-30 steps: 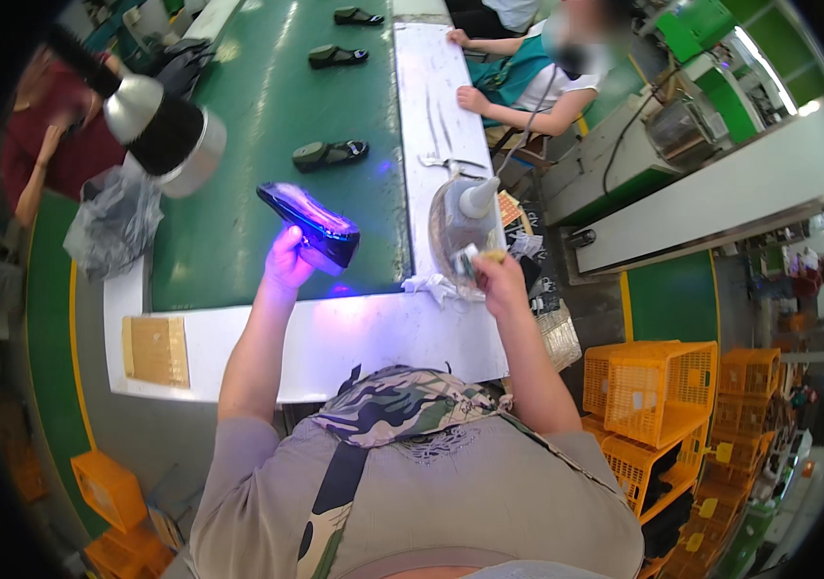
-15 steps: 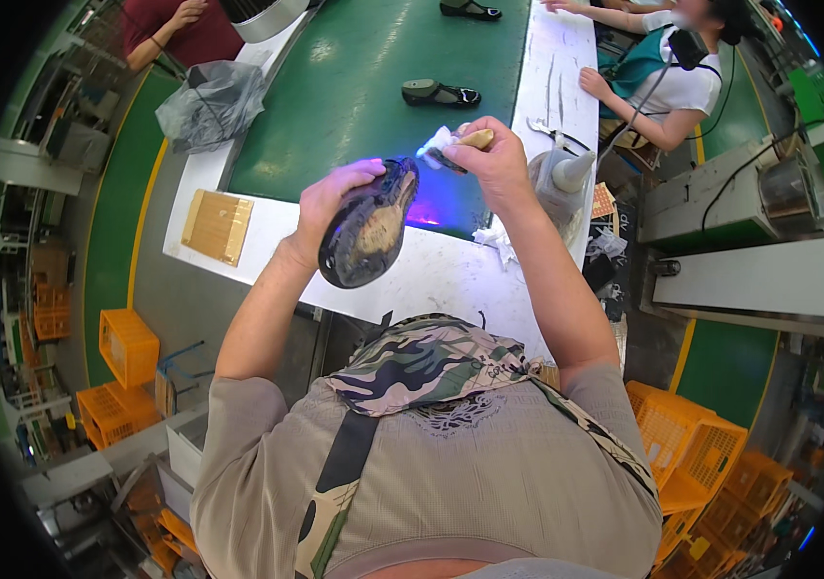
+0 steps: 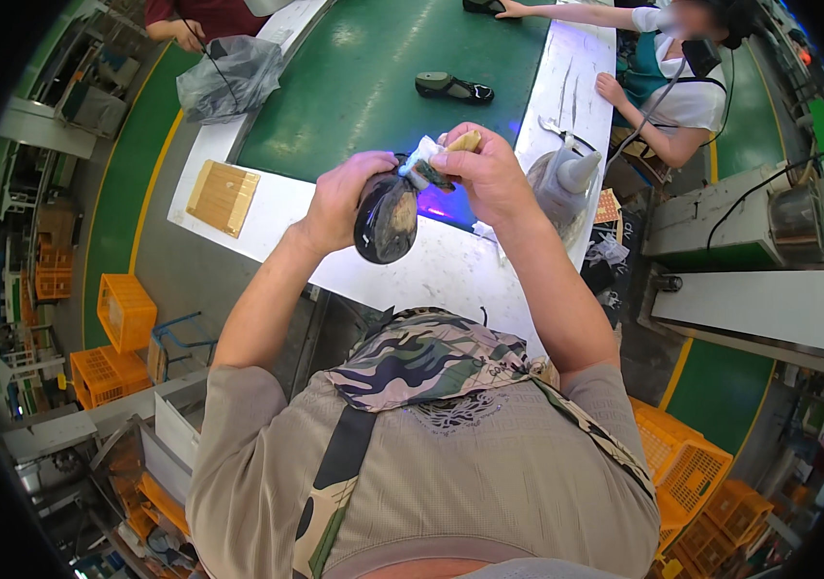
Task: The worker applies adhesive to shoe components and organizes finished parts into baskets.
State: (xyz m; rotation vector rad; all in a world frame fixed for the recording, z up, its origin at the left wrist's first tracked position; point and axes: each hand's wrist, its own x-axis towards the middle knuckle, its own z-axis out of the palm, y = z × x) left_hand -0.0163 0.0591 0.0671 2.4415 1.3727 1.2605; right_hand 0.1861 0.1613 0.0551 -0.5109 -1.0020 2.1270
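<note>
My left hand (image 3: pixel 346 198) holds a dark shoe (image 3: pixel 386 215) up over the white table edge (image 3: pixel 441 275), its sole turned toward me. My right hand (image 3: pixel 485 174) grips a white cloth (image 3: pixel 422 155) together with a small tan brush handle (image 3: pixel 465 141) and presses the cloth against the top end of the shoe. Both hands meet above the near end of the green conveyor belt (image 3: pixel 373 58). A purple glow shows on the table just behind the shoe.
A clear squeeze bottle with a cone tip (image 3: pixel 566 179) stands right of my hands. Another dark shoe (image 3: pixel 453 88) lies on the belt. A tan woven pad (image 3: pixel 223 197) sits at the left corner. A seated person (image 3: pixel 672 77) works at the right; another holds a plastic bag (image 3: pixel 228 75). Orange crates (image 3: pixel 682 463) stand low right.
I have lifted the shoe off the belt with my left hand and brought it close. My right hand left the bottle and now rubs the shoe with the cloth.
</note>
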